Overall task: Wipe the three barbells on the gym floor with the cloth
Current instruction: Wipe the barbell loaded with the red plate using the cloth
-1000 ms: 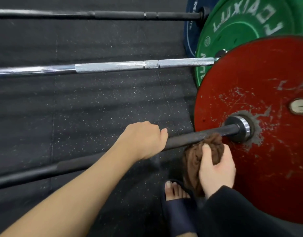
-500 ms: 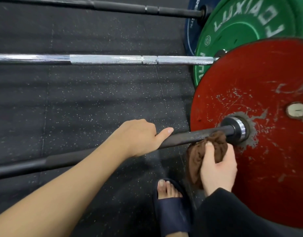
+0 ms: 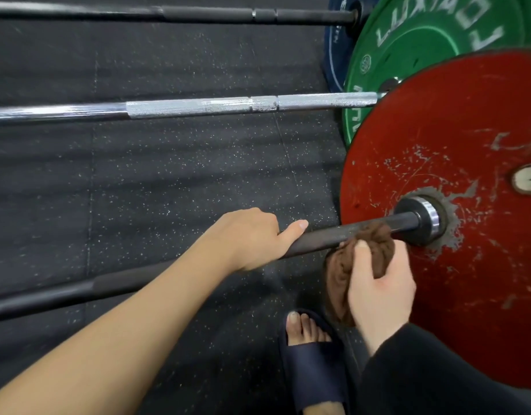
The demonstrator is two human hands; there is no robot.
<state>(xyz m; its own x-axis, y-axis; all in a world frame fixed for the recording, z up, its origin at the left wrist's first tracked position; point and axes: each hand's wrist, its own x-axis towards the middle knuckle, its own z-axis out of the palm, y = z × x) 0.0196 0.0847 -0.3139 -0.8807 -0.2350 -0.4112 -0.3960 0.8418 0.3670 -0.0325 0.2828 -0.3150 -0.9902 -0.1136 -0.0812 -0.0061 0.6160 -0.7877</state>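
Note:
Three barbells lie side by side on the gym floor. The nearest black barbell (image 3: pixel 321 238) ends in a scuffed red plate (image 3: pixel 455 163). My left hand (image 3: pixel 252 239) grips its shaft, thumb stretched along the bar. My right hand (image 3: pixel 381 286) holds a bunched brown cloth (image 3: pixel 375 247) wrapped around the shaft close to the steel collar (image 3: pixel 423 218). The middle chrome barbell (image 3: pixel 216 106) carries a green plate (image 3: pixel 431 55). The far black barbell (image 3: pixel 198 14) carries a blue plate (image 3: pixel 337 55).
Black speckled rubber flooring (image 3: pixel 174 169) fills the gaps between the bars. My foot in a dark blue slide sandal (image 3: pixel 312 354) stands just under the cloth, next to the red plate. A black sleeve (image 3: pixel 437 375) covers my right forearm.
The cloth in my right hand slid a little left along the shaft, away from the collar. My left thumb straightened out along the bar. The view shifted slightly.

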